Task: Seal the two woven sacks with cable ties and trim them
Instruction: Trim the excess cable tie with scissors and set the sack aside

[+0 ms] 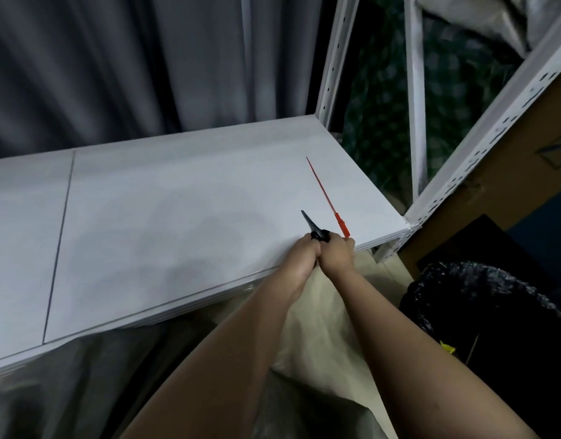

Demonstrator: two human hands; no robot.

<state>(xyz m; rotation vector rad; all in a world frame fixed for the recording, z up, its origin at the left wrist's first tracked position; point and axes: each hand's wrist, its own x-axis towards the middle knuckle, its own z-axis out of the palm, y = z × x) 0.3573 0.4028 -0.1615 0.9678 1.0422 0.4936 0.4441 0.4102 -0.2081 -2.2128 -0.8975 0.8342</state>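
Note:
My left hand [299, 255] and my right hand [337, 252] are pressed together at the front edge of a white shelf [178, 223]. Black scissors [309, 222] stick out above them, blades pointing away and left, the handles gripped mostly by my left hand. A red cable tie [325, 194] lies on the shelf, thin tip away from me. Its thick end runs under my right hand's closed fingers. Below my arms lies a pale woven sack [317, 315]. A greyer sack [304, 413] shows at the bottom edge.
The shelf belongs to a white metal rack with an upright post [333, 58] at its right corner. Grey curtains [114, 64] hang behind. A black bag [469, 299] and a cardboard box [510, 172] stand at the right.

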